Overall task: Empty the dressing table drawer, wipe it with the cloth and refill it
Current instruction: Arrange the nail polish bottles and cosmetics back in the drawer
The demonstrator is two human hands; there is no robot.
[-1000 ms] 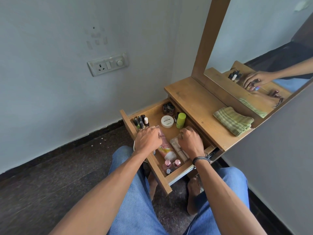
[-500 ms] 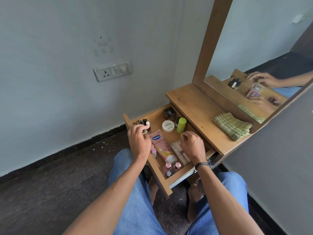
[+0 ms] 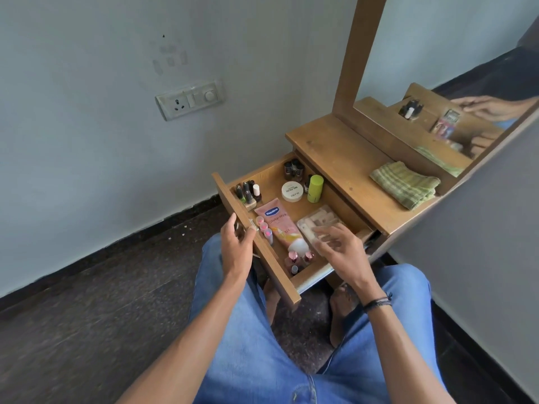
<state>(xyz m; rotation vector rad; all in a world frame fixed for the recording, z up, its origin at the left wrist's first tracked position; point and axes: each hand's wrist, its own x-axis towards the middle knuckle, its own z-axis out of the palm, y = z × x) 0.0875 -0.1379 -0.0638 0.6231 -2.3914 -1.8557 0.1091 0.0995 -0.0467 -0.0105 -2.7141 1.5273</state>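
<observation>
The wooden drawer [image 3: 271, 176] stands pulled out of the dressing table [image 3: 335, 147]. Inside lie a pink lotion tube [image 3: 274, 220], a white round jar [image 3: 291, 191], a green bottle [image 3: 315, 188], dark nail polish bottles [image 3: 293, 167], more bottles [image 3: 248, 191] at the left corner and small pink bottles [image 3: 297, 259] at the front. My left hand [image 3: 237, 240] grips the drawer's front panel at its metal handle. Blurred by motion, my right hand [image 3: 338, 249] hovers with spread fingers on a clear packet of tubes [image 3: 316, 221]. The green checked cloth [image 3: 405, 183] lies folded on the tabletop.
A mirror [image 3: 455, 83] in a wooden frame stands behind the tabletop and reflects my hands. A wall [image 3: 87, 112] with a switch plate [image 3: 189, 99] is to the left. My knees in blue jeans [image 3: 248, 330] sit under the drawer, above a dark floor.
My left hand left the bottles inside the drawer and came out to the front panel's handle. My right hand opened its fingers over the clear packet. The view shifted slightly.
</observation>
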